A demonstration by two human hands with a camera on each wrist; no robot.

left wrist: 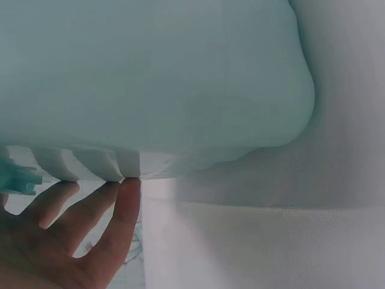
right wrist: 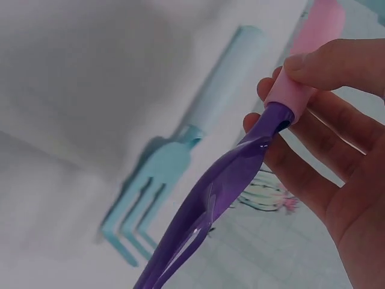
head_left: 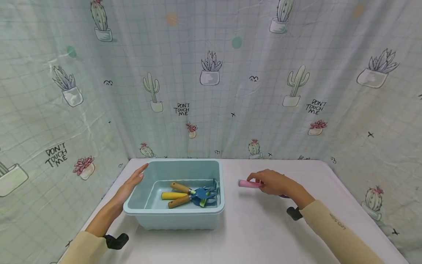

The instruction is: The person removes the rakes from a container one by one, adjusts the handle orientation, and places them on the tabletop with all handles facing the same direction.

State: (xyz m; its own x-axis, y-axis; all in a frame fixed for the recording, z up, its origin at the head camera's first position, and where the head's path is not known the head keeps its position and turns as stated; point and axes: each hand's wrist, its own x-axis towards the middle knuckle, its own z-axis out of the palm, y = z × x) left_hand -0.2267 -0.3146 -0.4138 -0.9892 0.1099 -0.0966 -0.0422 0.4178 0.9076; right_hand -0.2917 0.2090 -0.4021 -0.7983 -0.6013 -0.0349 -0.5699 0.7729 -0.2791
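Observation:
My right hand (head_left: 271, 181) pinches the pink handle of a purple garden hand tool (right wrist: 225, 180), thumb on one side and fingers on the other. Its far end runs out of the right wrist view, so its exact kind is unclear. Below it on the table lies a light blue hand rake (right wrist: 162, 162) with bent tines. At the left side of a pale blue plastic bin (head_left: 178, 219), my left hand (head_left: 126, 187) touches the outer wall with its extended fingers. Inside the bin lie several garden tools (head_left: 181, 200) with yellow and wooden handles and blue heads.
The bin stands on a white table (head_left: 250, 234), left of its middle. A curtain (head_left: 224, 102) printed with cacti hangs behind the table and along both sides.

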